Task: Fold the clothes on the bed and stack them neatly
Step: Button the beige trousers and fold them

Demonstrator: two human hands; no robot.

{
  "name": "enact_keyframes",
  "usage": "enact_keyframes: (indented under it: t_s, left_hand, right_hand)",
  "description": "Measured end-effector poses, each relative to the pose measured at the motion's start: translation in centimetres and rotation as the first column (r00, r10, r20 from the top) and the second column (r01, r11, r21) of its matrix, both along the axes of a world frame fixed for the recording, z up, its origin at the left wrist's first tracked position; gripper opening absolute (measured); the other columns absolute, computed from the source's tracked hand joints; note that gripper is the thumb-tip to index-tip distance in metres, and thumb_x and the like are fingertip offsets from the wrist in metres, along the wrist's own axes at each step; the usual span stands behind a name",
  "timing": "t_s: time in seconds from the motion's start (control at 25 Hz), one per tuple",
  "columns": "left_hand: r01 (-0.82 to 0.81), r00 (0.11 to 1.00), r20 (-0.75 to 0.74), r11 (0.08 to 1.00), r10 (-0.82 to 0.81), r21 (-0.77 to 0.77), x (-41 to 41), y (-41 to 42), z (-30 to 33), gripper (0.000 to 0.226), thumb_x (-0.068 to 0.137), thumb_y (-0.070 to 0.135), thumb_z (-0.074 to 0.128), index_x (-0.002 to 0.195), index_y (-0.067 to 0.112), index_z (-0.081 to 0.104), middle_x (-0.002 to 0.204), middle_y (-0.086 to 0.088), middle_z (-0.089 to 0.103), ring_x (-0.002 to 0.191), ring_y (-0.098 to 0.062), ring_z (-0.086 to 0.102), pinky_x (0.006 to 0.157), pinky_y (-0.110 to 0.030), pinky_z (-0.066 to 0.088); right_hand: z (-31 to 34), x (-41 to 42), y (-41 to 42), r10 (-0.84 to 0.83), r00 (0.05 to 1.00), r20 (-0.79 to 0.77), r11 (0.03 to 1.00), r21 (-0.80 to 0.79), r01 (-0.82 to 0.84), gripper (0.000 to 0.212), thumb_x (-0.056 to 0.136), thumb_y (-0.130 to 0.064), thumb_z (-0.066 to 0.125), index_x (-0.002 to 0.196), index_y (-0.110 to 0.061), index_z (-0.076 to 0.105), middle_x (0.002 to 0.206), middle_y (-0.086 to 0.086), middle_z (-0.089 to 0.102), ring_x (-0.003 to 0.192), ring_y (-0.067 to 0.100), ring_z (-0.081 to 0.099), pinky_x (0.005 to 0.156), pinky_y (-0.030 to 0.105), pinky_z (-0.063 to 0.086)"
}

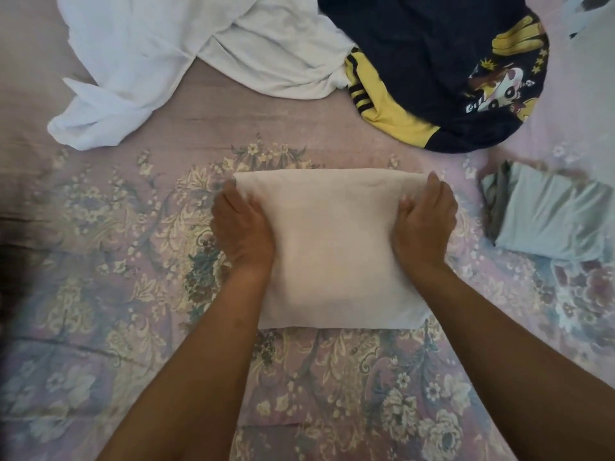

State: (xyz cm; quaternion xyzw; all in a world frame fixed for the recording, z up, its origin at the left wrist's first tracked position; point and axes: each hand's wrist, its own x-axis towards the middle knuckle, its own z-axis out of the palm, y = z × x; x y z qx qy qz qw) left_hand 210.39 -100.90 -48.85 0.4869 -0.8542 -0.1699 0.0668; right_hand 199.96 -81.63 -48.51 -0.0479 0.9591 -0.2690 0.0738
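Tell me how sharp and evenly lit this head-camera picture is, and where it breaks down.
Head view: soft, even daylight with no glare or hard shadows; the whole frame is slightly soft, the folded grey-green garment at the right edge smeared most; a dark vignette at the left edge; wide-angle bending toward the corners; the cream folded cloth between both hands is clearest.

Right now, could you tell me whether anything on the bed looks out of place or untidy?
The white garment and navy-and-yellow garment lie crumpled and unfolded at the far side. The folded beige cloth and pale-green folded piece look neat.
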Motion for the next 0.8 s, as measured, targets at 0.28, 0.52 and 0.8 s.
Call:
enact_keyframes:
  t_s: [0.28,0.52,0.8]
  left_hand:
    - [0.782,0.624,0.174,0.607,-0.762,-0.145,5.5,5.7,-2.5,0.058,0.096,0.039,0.043,0.150,0.017,0.046,0.158,-0.016,0.039,0.144,-0.042,0.035,0.106,-0.081,0.018]
    - [0.870,0.491,0.213,0.465,-0.844,-0.164,7.8,4.6,-2.5,0.081,0.089,0.065,0.042,0.152,0.014,0.038,0.158,-0.024,0.035,0.146,-0.044,0.030,0.111,-0.075,0.014]
    - [0.935,0.351,0.418,0.285,-0.838,-0.212,9.5,5.4,-0.4,0.051,0.088,0.030,0.049,0.138,0.021,0.055,0.138,-0.023,0.059,0.120,-0.051,0.058,0.085,-0.071,0.048]
  right_hand:
    - [-2.8,6.2,1.9,0.673,0.738,-0.055,0.692,0.399,-0.602,0.063,0.099,-0.048,0.042,0.156,-0.024,0.037,0.165,0.004,0.029,0.152,0.034,0.025,0.115,0.073,0.015]
    - [-1.6,6.4,2.9,0.703,0.708,0.064,0.632,0.400,-0.664,0.086,0.092,-0.061,0.054,0.158,-0.012,0.029,0.165,0.020,0.020,0.153,0.039,0.019,0.116,0.073,0.013]
    - [-0.2,9.1,6.9,0.838,0.538,-0.087,0.463,0.635,-0.619,0.065,0.078,-0.037,0.068,0.137,-0.012,0.060,0.138,0.028,0.058,0.128,0.041,0.058,0.099,0.062,0.048]
